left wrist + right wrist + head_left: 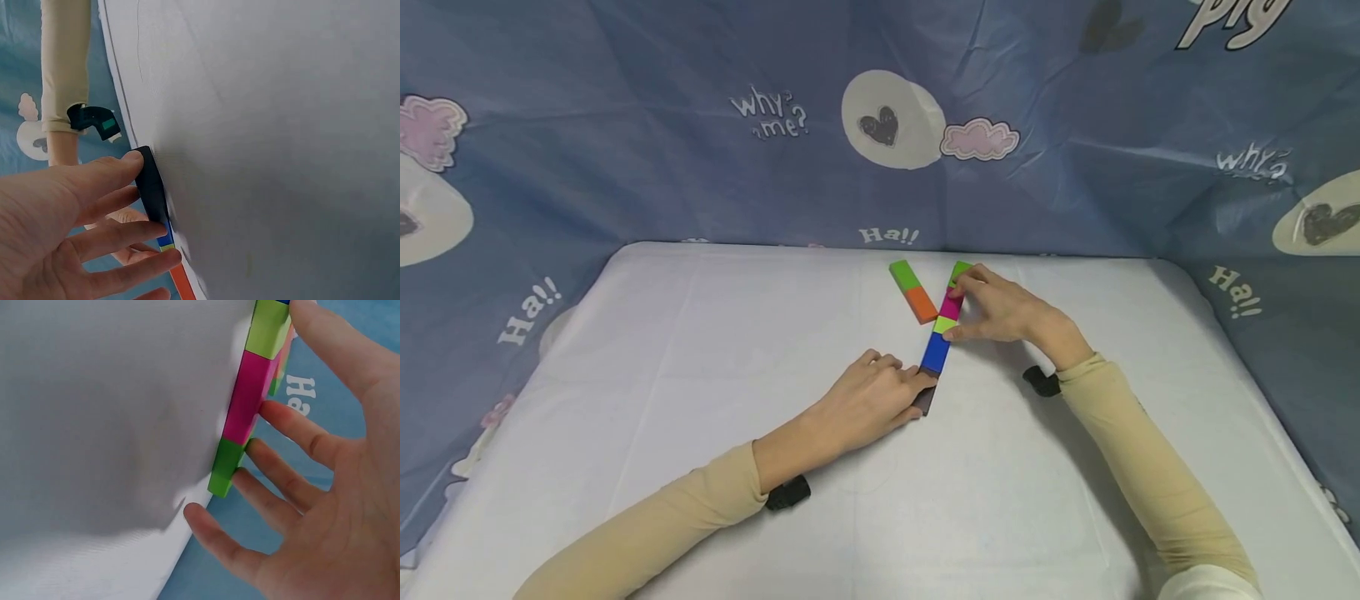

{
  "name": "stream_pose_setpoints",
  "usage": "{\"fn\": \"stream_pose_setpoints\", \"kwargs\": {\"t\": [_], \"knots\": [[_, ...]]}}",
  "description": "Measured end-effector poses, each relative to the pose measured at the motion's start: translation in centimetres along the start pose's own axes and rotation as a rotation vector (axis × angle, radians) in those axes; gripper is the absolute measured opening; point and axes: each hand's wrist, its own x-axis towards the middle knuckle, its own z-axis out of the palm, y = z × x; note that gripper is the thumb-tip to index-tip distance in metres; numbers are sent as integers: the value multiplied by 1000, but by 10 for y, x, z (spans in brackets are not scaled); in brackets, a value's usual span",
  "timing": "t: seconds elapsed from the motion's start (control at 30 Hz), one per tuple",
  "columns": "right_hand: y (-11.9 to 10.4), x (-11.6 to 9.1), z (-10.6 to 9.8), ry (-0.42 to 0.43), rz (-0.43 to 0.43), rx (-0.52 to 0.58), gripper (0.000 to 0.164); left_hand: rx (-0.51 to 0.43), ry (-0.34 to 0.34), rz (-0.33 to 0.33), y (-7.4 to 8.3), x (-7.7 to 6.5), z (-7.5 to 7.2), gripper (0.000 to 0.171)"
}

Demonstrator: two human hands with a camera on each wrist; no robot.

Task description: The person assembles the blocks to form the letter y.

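Note:
A slanting row of coloured blocks lies on the white table. From its near end it runs dark block [928,402], blue block [934,354], yellow-green block [945,326], magenta block [951,307] and green block [959,269]. My left hand [872,398] holds the dark block, with the thumb at its near end and a fingertip by the blue block. Along the far part of the row, my right hand [1003,308] touches the blocks. Its thumb is at the blue and yellow-green ones, and its extended fingertips rest against the magenta and green ones [228,464].
Left of the row, a second green block [904,275] and an orange block [922,305] form a shorter slanting line whose near end meets the row. A printed blue cloth [775,183] rises behind the table's far edge. Black wrist devices [788,492] sit under both sleeves.

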Motion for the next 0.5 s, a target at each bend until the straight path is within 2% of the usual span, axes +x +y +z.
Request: {"fn": "stream_pose_setpoints", "kwargs": {"t": [0.33,0.5], "knots": [[-4,-3,-3,-20,-2,-27,81,-9,7,4,-1,-2,1,46],[-3,-3,-2,-2,-30,-45,78,-9,-18,-9,-3,-6,-3,54]]}}
